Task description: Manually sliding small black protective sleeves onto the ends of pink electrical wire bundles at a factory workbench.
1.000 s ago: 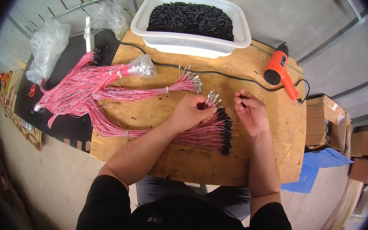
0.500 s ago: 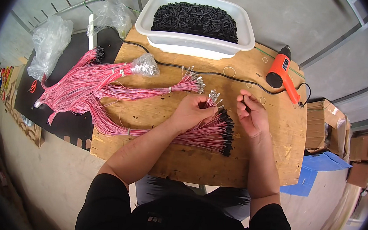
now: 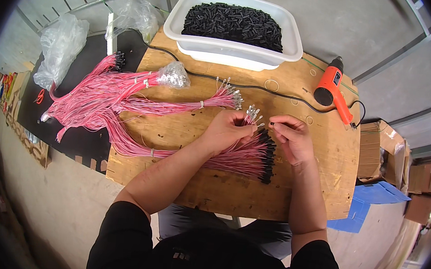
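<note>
My left hand is closed on several pink wires, whose bare metal terminals stick up past the fingers. Below it, the rest of this wire bundle fans out over the table, its ends covered by black sleeves. Just right of the terminals is my right hand, pinching a small black sleeve between thumb and fingertips. A narrow gap separates the sleeve from the terminals.
Behind the hands stands a white tub heaped with black sleeves. An orange heat gun lies far right, its black cord crossing the table. More pink wire bundles lie at left, near plastic bags.
My right hand has moved slightly left toward the terminals, and its fingers now pinch the sleeve at their tips. My left hand keeps its hold on the wires.
</note>
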